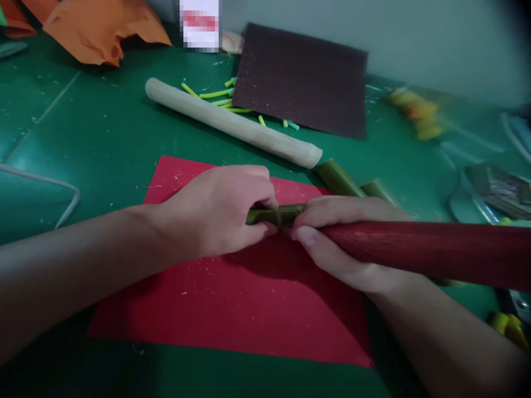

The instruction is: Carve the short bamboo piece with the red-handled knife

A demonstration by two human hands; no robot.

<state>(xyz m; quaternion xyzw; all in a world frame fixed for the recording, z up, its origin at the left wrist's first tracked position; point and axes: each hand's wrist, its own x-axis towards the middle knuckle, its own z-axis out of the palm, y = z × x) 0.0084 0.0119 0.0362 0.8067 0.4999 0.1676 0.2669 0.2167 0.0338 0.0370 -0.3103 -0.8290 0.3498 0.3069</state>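
My left hand (224, 207) is closed around a slim green bamboo stick (291, 213), which has a ring-like joint near its middle. The stick's right end runs to the fingertips of my right hand (344, 243). That hand is closed, and a long dark red tapered piece (431, 251) comes out between its thumb and fingers and reaches the right edge of the view. What the red piece is, and how it meets the bamboo, is hidden by my fingers. Below both hands lies a red sheet (249, 309) dotted with pale shavings.
On the green table (103, 127), a pale peeled rod (236, 124) lies beyond the sheet, beside cut green bamboo pieces (340, 177). Behind are a dark brown sheet (302, 83), yellow-green strips (215, 94) and crumpled orange paper (99, 27). A blurred yellow object (417, 113) sits at right.
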